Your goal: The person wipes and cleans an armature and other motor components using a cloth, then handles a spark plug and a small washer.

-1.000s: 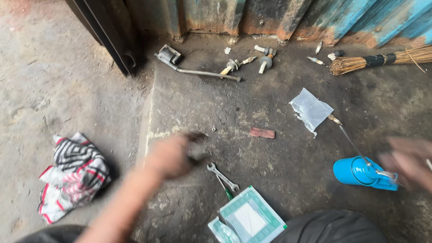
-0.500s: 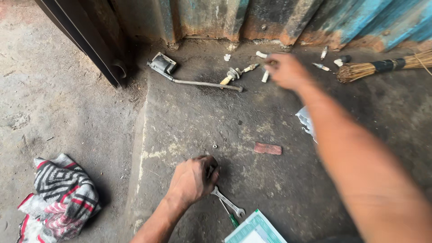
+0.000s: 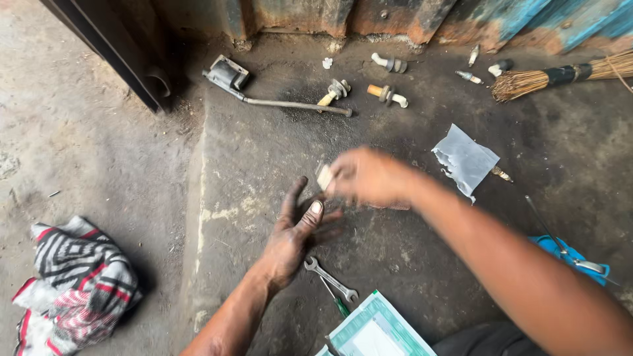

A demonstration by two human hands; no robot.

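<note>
My right hand (image 3: 369,177) reaches across the middle of the concrete floor, blurred, with its fingers pinched on a small pale part (image 3: 324,177). What the part is I cannot tell. Just below it my left hand (image 3: 297,234) is open, its sooty fingers spread and pointing up toward the part, with nothing in them. Under the left wrist lie a small open-ended wrench (image 3: 330,277) and a green-handled screwdriver (image 3: 339,304).
Spark plugs (image 3: 388,94) and a metal rod with a bracket (image 3: 227,74) lie by the rusty wall. A broom (image 3: 560,76) is far right, a clear plastic bag (image 3: 465,160) beside my forearm, a blue container (image 3: 570,257) right, a green-white packet (image 3: 376,329) near, a striped cloth (image 3: 76,277) left.
My right hand has come back from the spark plugs by the wall to the middle, now pinching a small pale part. My left hand has opened its fingers.
</note>
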